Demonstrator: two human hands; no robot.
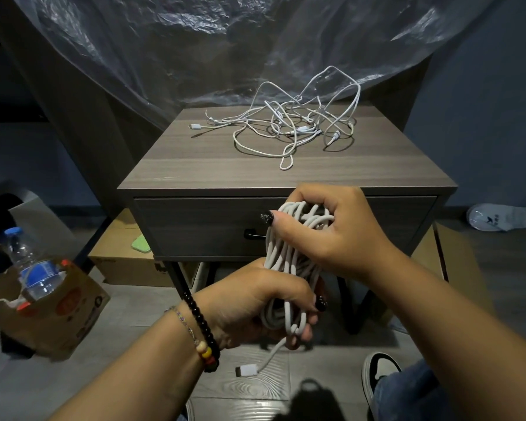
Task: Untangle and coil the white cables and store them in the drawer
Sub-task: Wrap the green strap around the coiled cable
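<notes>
Both hands are locked on one coiled cable (289, 268), held upright just in front of the drawer (195, 226) of the nightstand (195, 165). The right hand (331, 229) curls over the top of the coil, fingers wrapped through its loops, right against the drawer front; the left hand (255, 302) clamps the bottom end, lower and farther out from it. The coil's long axis runs near vertical between the two grips, with a loose tail and its plug (247, 370) dangling below the left hand. The drawer looks closed, its dark handle (254, 235) peeking out just left of the coil, so the right hand sits nearer to it. On the nightstand top, behind the drawer, the tangled cables (289, 126) wait untouched.
</notes>
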